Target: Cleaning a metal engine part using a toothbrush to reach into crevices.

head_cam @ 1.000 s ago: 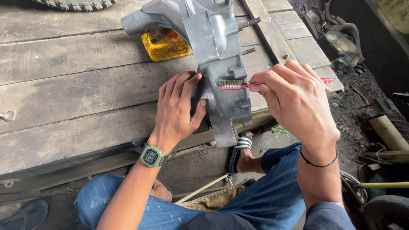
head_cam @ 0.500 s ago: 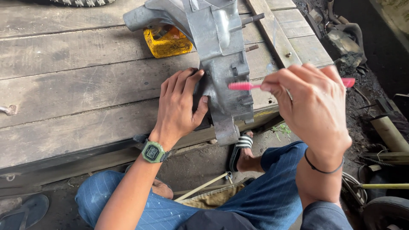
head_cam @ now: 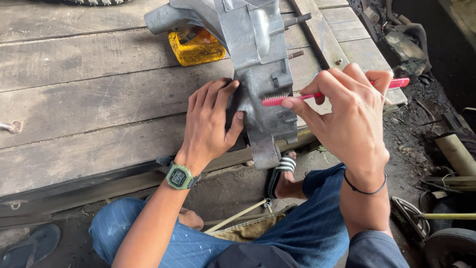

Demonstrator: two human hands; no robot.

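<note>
A grey metal engine casing (head_cam: 255, 59) lies on a weathered wooden platform (head_cam: 89, 89), its lower end reaching past the front edge. My left hand (head_cam: 212, 121), with a green watch on the wrist, presses flat against the casing's left side. My right hand (head_cam: 349, 116) grips a pink toothbrush (head_cam: 277, 99) by the handle. The bristles touch the casing's surface just right of my left thumb. The handle's far end sticks out beyond my fingers at the right.
A yellow container (head_cam: 196, 47) stands on the planks behind the casing. Two bolts (head_cam: 297, 20) stick out of the casing's right side. My knees in blue trousers and a striped sandal (head_cam: 282, 168) are below the platform edge. Scrap metal and pipes (head_cam: 451, 149) clutter the dirt at right.
My right hand has slid the toothbrush along the casing, from further left and slightly lower to a bit right and higher. The left hand stays pressed on the casing.
</note>
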